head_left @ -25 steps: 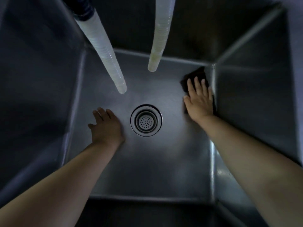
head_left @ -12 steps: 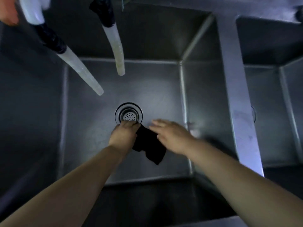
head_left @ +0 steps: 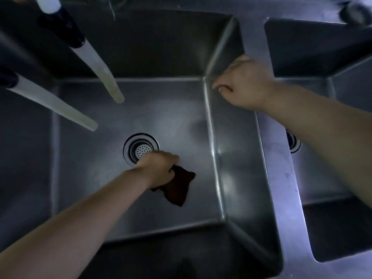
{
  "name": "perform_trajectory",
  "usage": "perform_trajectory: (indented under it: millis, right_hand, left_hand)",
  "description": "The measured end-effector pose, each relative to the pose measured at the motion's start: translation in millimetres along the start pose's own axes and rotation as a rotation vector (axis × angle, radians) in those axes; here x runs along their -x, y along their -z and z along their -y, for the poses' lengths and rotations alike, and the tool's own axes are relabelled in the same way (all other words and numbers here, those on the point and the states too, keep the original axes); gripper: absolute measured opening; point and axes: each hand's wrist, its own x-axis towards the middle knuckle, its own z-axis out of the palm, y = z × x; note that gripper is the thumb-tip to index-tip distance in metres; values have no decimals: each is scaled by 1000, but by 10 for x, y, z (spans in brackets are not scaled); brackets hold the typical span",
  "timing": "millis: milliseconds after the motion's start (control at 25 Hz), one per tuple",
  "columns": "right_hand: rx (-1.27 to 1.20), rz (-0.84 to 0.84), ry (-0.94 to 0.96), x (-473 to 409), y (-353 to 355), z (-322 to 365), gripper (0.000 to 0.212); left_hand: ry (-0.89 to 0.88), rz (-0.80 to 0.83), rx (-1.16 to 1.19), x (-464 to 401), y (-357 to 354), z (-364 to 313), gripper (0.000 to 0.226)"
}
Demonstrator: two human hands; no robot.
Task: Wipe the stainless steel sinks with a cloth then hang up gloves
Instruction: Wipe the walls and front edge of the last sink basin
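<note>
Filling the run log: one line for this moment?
left hand: grips cloth near drain | right hand: empty, above sink wall

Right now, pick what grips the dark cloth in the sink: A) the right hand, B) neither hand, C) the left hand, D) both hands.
C: the left hand grips the dark cloth beside the drain, while the right hand is up near the divider, off the cloth.

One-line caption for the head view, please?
Left hand grips a dark cloth beside the drain; right hand hangs loosely over the sink's right wall.
</note>
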Motion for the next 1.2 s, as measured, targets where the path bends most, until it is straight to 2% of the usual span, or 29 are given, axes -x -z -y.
perform_trajectory:
  millis: [160, 240, 320, 440, 480, 600, 680, 760, 920, 1000, 1120, 1200]
  right_hand:
    - [-65, 3, 6, -18, -66, -32, 31]
    - [-82, 21, 1, -25, -86, -60, 31]
    - [-89, 0, 18, -26, -111, -79, 30]
    - [-115, -17, 35, -6, -147, -89, 28]
    - [-130, -21, 35, -2, -152, -98, 28]
    - [-148, -43, 49, -17, -159, -108, 25]
    - [-149, -52, 59, -15, -151, -108, 26]
    - [-144, -65, 63, -2, -133, -99, 25]
    - [-170, -70, 50, -3, -124, -106, 25]
    - [-186, -71, 52, -6, -142, -123, 27]
    - [-200, -110, 69, 0, -165, -123, 28]
    - [-197, -115, 64, 2, -184, -117, 28]
  left_hand:
    - [-194, -384, -104, 27, 375, -79, 17]
    - [-280, -469, -193, 8, 421, -171, 7]
    - [-293, -387, -230, -18, 263, -316, 18]
    - [-329, -160, -250, 35, -170, -528, 27]
    - [-307, -140, -226, 18, -312, -559, 32]
    - [-36, -157, -165, -199, -592, -541, 75]
    - [61, -104, -182, -422, -731, -455, 73]
    - [110, -156, -215, -707, -739, -318, 67]
    - [331, -305, -188, -1519, -210, 114, 70]
    - [418, -315, -171, -1953, 63, 278, 70]
    - [426, -296, -184, -2325, 225, 331, 70]
    - [351, -307, -242, -2314, 144, 270, 70]
